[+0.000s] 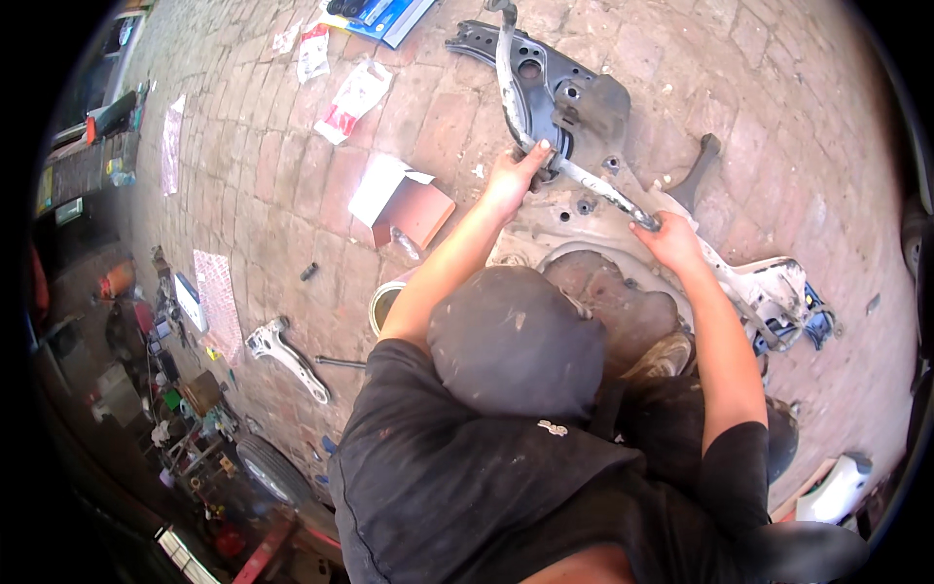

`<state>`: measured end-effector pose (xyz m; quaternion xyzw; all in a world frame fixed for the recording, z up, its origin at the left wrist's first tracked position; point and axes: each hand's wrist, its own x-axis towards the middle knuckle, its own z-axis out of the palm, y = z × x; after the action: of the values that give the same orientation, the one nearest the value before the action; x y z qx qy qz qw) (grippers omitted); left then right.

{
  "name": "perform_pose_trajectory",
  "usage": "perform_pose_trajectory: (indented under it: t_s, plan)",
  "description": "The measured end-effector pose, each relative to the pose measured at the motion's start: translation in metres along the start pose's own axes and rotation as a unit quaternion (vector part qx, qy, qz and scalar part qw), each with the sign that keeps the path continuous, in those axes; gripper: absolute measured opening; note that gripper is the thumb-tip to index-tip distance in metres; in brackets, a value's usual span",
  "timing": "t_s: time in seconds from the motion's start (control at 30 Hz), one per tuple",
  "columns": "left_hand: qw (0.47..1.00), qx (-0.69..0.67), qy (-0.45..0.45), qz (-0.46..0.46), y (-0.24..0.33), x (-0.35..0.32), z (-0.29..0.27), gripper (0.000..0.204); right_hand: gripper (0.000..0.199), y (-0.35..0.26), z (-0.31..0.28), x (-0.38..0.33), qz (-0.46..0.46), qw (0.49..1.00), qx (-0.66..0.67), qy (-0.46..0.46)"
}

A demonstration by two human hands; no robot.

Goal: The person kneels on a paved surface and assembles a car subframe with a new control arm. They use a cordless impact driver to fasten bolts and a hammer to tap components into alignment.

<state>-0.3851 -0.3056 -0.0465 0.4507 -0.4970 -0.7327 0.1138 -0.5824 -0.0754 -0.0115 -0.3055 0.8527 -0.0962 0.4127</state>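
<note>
Head view, from the left one of two fisheye cameras worn side by side on the person's head. The lens faces steeply downward, upright and unmirrored. Nearest to it, the black shirt (486,467) fills the lower middle; the left hand (512,183) and right hand (673,243) lie farther off, above centre, with the brick paving (258,146) beyond. The wide field curves toward a dark, rounded rim.
</note>
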Motion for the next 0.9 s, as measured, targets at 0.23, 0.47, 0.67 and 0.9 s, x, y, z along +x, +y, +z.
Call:
perform_pose_trajectory:
  t_s: [0.23,0.47,0.67,0.9]
  plan:
    - [0.971,-0.212,-0.080,0.081,-0.023,-0.014,0.012,0.060,0.054,-0.007,-0.001,-0.025,-0.001,0.999,-0.032,-0.007]
    - [0.974,-0.197,-0.030,0.105,-0.051,-0.015,0.016,0.054,0.044,-0.011,0.008,-0.033,0.017,0.996,-0.086,0.016]
    - [0.982,-0.149,0.042,0.106,-0.050,-0.015,0.025,0.051,0.031,-0.007,0.016,-0.037,0.012,0.991,-0.122,0.054]
    - [0.982,-0.103,0.090,0.127,-0.034,-0.023,0.032,0.049,0.029,-0.002,0.017,-0.039,-0.012,0.986,-0.143,0.084]
